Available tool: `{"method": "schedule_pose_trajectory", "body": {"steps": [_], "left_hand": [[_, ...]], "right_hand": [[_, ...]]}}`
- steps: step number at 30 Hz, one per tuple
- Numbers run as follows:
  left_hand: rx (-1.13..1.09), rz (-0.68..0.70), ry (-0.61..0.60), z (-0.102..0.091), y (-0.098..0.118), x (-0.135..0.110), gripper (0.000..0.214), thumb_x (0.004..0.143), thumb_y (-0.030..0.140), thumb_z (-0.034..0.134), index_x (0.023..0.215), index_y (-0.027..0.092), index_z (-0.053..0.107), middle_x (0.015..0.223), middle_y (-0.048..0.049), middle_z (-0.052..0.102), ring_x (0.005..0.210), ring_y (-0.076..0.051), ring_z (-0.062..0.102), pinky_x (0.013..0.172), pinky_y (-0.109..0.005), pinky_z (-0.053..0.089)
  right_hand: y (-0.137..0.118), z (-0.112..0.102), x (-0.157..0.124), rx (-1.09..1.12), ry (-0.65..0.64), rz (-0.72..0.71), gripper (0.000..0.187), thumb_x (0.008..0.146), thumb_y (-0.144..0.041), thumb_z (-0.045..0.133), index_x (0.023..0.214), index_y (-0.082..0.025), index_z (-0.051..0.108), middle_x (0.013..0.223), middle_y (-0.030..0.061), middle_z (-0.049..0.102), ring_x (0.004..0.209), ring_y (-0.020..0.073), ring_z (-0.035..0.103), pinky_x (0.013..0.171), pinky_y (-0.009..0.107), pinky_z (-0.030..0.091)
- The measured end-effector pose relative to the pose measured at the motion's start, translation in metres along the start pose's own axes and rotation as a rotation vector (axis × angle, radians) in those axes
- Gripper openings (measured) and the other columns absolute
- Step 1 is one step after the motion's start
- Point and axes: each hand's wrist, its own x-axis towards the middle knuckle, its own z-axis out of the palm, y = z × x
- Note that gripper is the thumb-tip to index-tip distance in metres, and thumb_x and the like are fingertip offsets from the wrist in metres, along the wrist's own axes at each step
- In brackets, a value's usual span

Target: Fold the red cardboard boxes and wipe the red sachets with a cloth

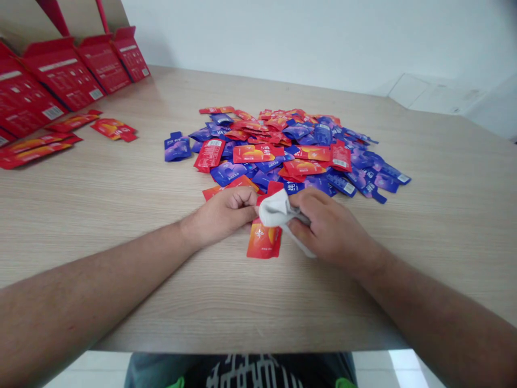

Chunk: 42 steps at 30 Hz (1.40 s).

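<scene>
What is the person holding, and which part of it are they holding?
The right hand grips a white cloth around its middle. The left hand is curled right beside the cloth, but whether it holds anything cannot be told.

Printing on the scattered sachets and red cartons is mostly too small to read. A blue sachet (293,187) bears large white lettering that appears to be the Chinese character 纯. A red-orange sachet (263,241) carries a white character that cannot be made out, and a red carton (53,112) shows a barcode label, its digits illegible.
</scene>
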Motion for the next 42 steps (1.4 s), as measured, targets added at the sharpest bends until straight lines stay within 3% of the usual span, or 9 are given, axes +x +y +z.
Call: {"method": "schedule_pose_trajectory", "body": {"steps": [3,7,12,17,21,26,31,36,42], "left_hand": [[0.013,0.001,0.003,0.0,-0.001,0.0,0.026,0.094,0.035,0.073,0.082,0.017,0.06,0.072,0.0019,0.06,0.062,-0.01,0.051,0.059,-0.021,0.04],[0.038,0.002,0.004,0.0,0.001,0.0,0.027,0.093,0.035,0.074,0.079,0.018,0.058,0.067,0.0034,0.057,0.058,-0.009,0.047,0.054,-0.02,0.036],[-0.032,-0.059,0.015,0.0,-0.001,0.0,0.029,0.093,0.036,0.076,0.081,0.018,0.056,0.069,0.0036,0.059,0.057,-0.008,0.05,0.053,-0.019,0.038],[-0.127,-0.08,0.067,0.002,-0.003,-0.001,0.035,0.089,0.042,0.081,0.082,0.019,0.055,0.068,0.0033,0.058,0.057,-0.009,0.052,0.052,-0.019,0.043],[-0.211,-0.131,0.093,0.006,-0.004,-0.002,0.038,0.088,0.045,0.084,0.085,0.02,0.055,0.075,0.0007,0.065,0.064,-0.013,0.062,0.058,-0.024,0.055],[-0.275,-0.104,0.137,0.009,-0.007,-0.003,0.037,0.088,0.043,0.084,0.086,0.02,0.055,0.075,0.0008,0.065,0.064,-0.012,0.061,0.058,-0.022,0.052],[-0.359,-0.136,0.126,0.009,-0.009,-0.004,0.04,0.088,0.046,0.086,0.091,0.02,0.054,0.085,-0.0007,0.069,0.072,-0.016,0.068,0.066,-0.029,0.06],[-0.314,-0.097,0.122,0.008,-0.01,-0.005,0.04,0.089,0.045,0.085,0.089,0.019,0.054,0.08,-0.0005,0.068,0.068,-0.013,0.064,0.063,-0.024,0.056],[-0.338,-0.139,0.097,0.008,-0.008,-0.004,0.047,0.088,0.051,0.087,0.09,0.02,0.052,0.077,0.0012,0.067,0.066,-0.014,0.067,0.059,-0.025,0.06]], "right_hand": [[-0.001,0.0,0.0,-0.003,0.049,0.009,0.018,0.101,-0.018,0.064,0.118,-0.022,0.062,0.115,0.0121,0.071,0.108,0.0305,0.069,0.093,0.045,0.059],[-0.007,-0.001,0.0,0.03,-0.148,-0.093,0.019,0.099,-0.016,0.063,0.117,-0.021,0.064,0.116,0.0105,0.071,0.104,0.0287,0.07,0.089,0.043,0.06],[-0.005,-0.001,0.001,-0.007,0.014,0.014,0.02,0.1,-0.016,0.063,0.12,-0.019,0.064,0.116,0.0134,0.071,0.107,0.0313,0.069,0.092,0.045,0.06],[-0.01,-0.002,0.0,0.007,-0.189,-0.117,0.02,0.098,-0.015,0.065,0.118,-0.018,0.069,0.114,0.0111,0.071,0.104,0.0308,0.07,0.088,0.045,0.061],[-0.01,-0.003,0.0,-0.034,-0.049,-0.006,0.025,0.1,-0.016,0.064,0.125,-0.014,0.068,0.118,0.0145,0.07,0.106,0.0314,0.069,0.091,0.047,0.061],[-0.015,0.0,0.0,0.018,-0.216,-0.161,0.019,0.101,-0.017,0.065,0.119,-0.018,0.073,0.113,0.01,0.071,0.102,0.029,0.07,0.088,0.043,0.061],[-0.012,0.001,-0.001,-0.021,-0.086,-0.038,0.027,0.101,-0.016,0.064,0.127,-0.015,0.071,0.12,0.0134,0.07,0.108,0.0298,0.069,0.093,0.045,0.061],[-0.011,0.0,0.0,0.005,-0.179,-0.147,0.022,0.1,-0.016,0.064,0.12,-0.017,0.073,0.114,0.0102,0.071,0.102,0.0282,0.07,0.088,0.042,0.061],[0.0,0.0,0.001,0.011,-0.072,-0.062,0.026,0.1,-0.016,0.063,0.126,-0.016,0.068,0.119,0.0124,0.069,0.106,0.0284,0.069,0.092,0.043,0.06]]}}
